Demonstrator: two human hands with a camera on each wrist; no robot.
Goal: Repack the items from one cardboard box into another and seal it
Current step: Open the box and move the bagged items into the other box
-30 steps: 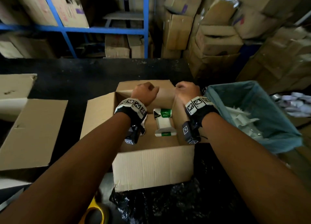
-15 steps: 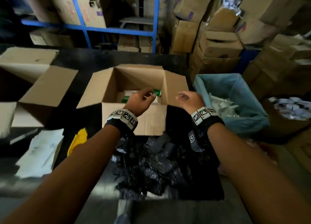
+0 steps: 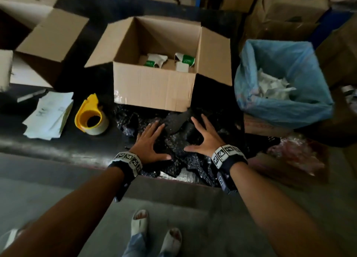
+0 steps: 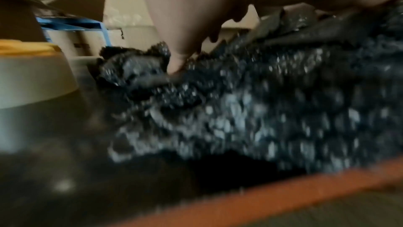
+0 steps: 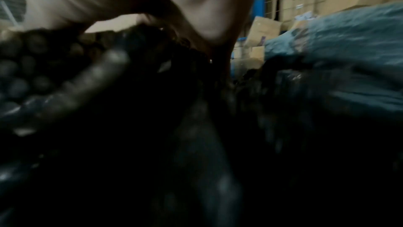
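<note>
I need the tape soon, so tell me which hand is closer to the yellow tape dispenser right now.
Left. The left hand lies spread on the black bubble wrap just right of the tape dispenser; the right hand is farther right, beyond the left.

Dim storeroom: stacked cartons [image 3: 289, 3] behind a dark table [image 3: 58, 148], grey floor [image 3: 173, 198].

The head camera looks steeply down from above onto the dark table [image 3: 58, 146], taking in the open cardboard box [image 3: 154, 86] and black bubble wrap [image 3: 173, 146]. The left wrist camera sits low at the table's edge, facing along the fingers [image 4: 177, 62], close to the wrap. The right wrist camera is closer still, blurred and dark. All three share the wrap.
</note>
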